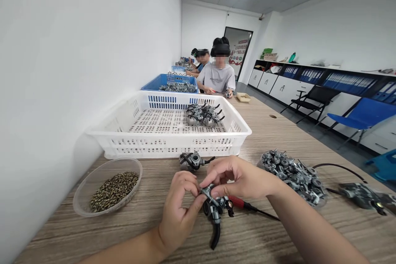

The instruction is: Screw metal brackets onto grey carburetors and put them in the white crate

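My left hand and my right hand both grip a small grey metal assembly with a black lever, held just above the wooden table. The fingertips of both hands pinch at its top. A red-handled tool lies under my right hand. Another assembled grey part rests on the table just beyond my hands. A clear bowl of small dark screws sits at my left. A clear bowl heaped with grey metal pieces sits at my right.
A white perforated crate holding several finished parts stands ahead. A power tool with a black cable lies far right. Blue crates follow along the table, where other people sit working. A wall runs along the left.
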Available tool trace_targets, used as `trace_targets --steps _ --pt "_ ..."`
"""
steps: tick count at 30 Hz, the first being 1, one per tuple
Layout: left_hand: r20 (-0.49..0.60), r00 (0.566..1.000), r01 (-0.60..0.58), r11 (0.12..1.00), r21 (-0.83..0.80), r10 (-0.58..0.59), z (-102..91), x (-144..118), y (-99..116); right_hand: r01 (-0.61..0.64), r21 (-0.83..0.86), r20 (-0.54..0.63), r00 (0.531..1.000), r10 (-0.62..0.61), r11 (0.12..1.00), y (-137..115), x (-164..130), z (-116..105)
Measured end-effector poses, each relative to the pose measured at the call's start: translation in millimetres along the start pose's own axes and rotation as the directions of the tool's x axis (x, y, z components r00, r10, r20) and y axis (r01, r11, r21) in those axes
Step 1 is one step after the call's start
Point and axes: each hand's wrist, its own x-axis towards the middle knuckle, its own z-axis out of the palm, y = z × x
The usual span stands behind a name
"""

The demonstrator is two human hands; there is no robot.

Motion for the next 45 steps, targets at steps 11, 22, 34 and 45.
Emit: trace_targets --steps 11,22,34,45 --pt "-0.022 0.999 0.039 0.998 -0.055 -0.040 0.6 5 -11 -0.001 0.028 0.010 1.000 0.001 1.000 6 2 -3" --pt "0.021 0.997 0.077 0.989 -0.123 -0.075 7.1 -2 -7 -0.022 0.047 0.095 0.995 0.017 0.999 10 1 -9" --pt "-0.002 0.991 0.133 0.988 -0.080 -0.134 9.0 -3 -13 -0.002 -0.012 -0.035 0.999 0.002 1.000 17 4 -3" --pt "0.021 0.993 0.121 0.991 -0.056 -0.120 8.8 -3 -9 0.052 -0.125 -0.052 0.997 -0.059 0.991 20 4 -5"
